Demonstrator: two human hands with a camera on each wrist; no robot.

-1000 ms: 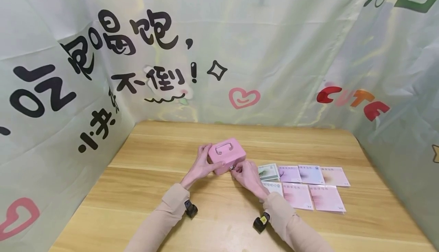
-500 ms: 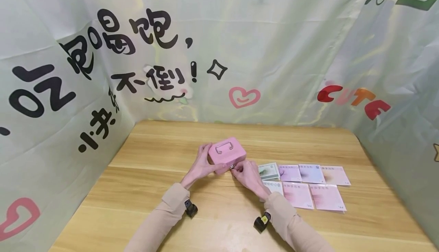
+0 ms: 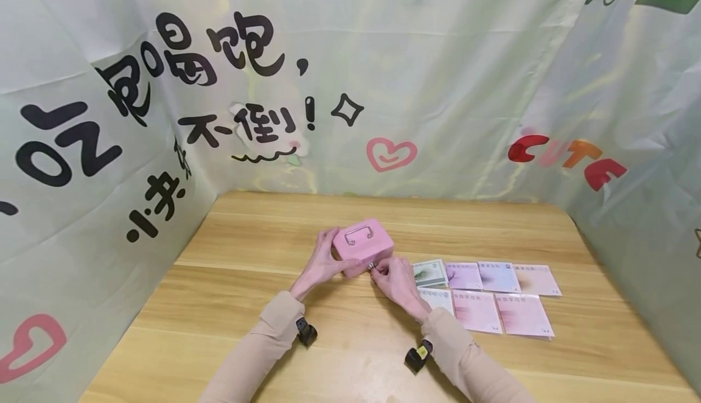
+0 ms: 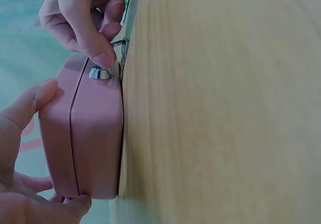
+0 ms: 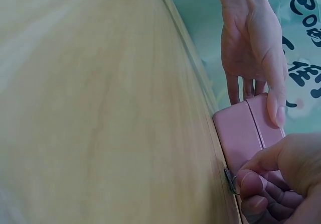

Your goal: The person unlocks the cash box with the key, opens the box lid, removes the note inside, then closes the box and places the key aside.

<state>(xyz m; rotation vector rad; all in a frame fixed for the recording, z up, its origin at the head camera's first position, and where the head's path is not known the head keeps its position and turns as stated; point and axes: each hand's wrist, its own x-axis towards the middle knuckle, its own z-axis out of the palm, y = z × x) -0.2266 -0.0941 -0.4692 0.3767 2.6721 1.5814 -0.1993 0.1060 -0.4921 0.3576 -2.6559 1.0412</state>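
A pink metal cash box (image 3: 373,246) with a wire handle (image 3: 358,233) on its lid stands on the table, lid down. My left hand (image 3: 322,265) grips its left side, thumb on the lid's front edge and fingers round the far side. At the front, my right hand (image 3: 398,279) pinches a key at the round silver lock (image 4: 100,73); thumb and fingers hide most of that key. From its ring a second flat key (image 5: 229,180) dangles beside the box front, in the right wrist view.
Banknotes lie in two rows to the right, among them a green note (image 3: 429,274), a purple note (image 3: 463,276) and a pink note (image 3: 526,315). My right forearm partly covers the near row. A printed curtain (image 3: 438,86) encloses the wooden table (image 3: 263,226).
Both hands keep their hold on the cash box and the key. Only a very slight shift of the view shows; the box and banknotes stay put.
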